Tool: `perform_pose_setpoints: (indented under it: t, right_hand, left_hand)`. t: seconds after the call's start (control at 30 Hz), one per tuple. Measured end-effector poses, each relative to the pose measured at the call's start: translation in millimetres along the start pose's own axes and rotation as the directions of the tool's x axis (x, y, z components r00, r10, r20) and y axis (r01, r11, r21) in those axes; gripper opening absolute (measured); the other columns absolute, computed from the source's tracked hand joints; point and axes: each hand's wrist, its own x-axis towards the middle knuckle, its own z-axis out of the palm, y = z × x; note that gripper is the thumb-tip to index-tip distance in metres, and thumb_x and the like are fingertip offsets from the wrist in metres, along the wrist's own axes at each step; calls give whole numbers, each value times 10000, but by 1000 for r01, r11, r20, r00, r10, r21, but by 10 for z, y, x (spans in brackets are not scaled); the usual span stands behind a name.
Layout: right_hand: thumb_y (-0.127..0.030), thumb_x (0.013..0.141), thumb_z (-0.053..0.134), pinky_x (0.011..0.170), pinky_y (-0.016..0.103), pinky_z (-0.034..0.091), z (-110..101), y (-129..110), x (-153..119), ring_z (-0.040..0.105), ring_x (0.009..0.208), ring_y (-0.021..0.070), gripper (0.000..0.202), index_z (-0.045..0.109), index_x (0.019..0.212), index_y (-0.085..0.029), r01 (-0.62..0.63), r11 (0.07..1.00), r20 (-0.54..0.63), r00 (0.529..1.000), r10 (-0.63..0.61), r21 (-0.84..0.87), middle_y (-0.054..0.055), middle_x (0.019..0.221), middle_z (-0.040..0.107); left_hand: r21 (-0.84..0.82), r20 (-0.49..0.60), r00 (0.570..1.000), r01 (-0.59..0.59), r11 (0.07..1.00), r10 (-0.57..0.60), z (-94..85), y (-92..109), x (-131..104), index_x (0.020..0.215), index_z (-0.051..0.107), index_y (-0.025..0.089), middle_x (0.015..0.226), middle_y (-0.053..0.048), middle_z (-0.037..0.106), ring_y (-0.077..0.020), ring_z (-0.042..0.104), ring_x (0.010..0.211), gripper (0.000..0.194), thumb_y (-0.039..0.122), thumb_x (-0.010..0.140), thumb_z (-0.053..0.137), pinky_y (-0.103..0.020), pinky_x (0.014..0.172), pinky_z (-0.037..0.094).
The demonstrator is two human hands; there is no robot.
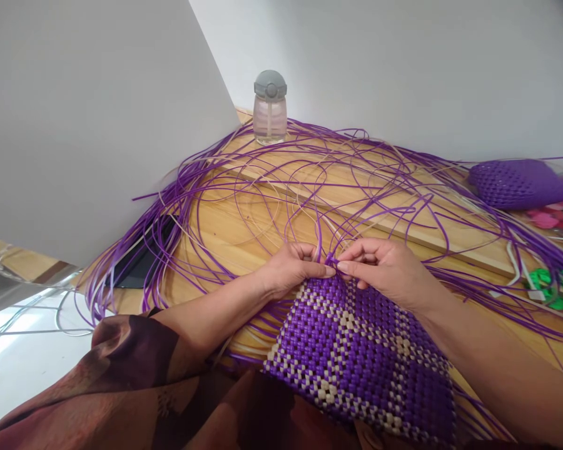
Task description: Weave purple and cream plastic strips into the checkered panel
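Observation:
A woven piece [366, 356] in purple with cream check lines lies tilted at the lower middle, partly over my lap. Long loose purple and cream strands fan out from its edges across the table. At its top edge, my left hand [298, 269] pinches the purple weave and strands between thumb and fingers. Close beside it, my right hand [385, 269] is closed with thumb and forefinger on a purple strand [331, 259] at the same spot. The fingertips of both hands nearly touch.
A clear bottle with a grey lid [270, 109] stands at the back of the wooden table [220, 231]. A dark flat object [138, 262] lies left under strands. At right are a purple woven item [518, 183], pink pieces and green pieces [551, 287]. Walls rise behind and left.

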Motion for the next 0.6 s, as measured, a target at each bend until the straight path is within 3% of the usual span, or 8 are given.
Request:
perform_pose_setpoints:
  t: [0.27,0.4,0.6]
  right_hand:
    - [-281,778,646,531,252,415,37,-282,80,611,580,133,101,662,761,-183,96,921,5,995,-102,-376,14,670,691]
    - [-304,791,638,494,248,374,47,-269,90,543,521,115,124,639,826,-186,91,936,42,996,-81,-341,-6,619,660]
    - [-304,780,662,522,225,419,-23,-143,103,544,544,103,191,615,904,-168,12,988,80,997,1,-154,-13,619,637]
  left_hand:
    - [60,3,998,-58,997,58,-11,-17,2,648,633,97,572,16,610,-65,513,513,346,265,494,894,-219,563,378]
    - [52,-3,996,-84,995,85,-10,-34,6,634,627,99,583,17,617,-61,510,519,348,242,467,896,-215,560,365]
    - [27,-3,998,-62,998,62,-14,-40,19,619,612,114,566,17,623,-67,514,499,353,257,467,897,-221,545,372]
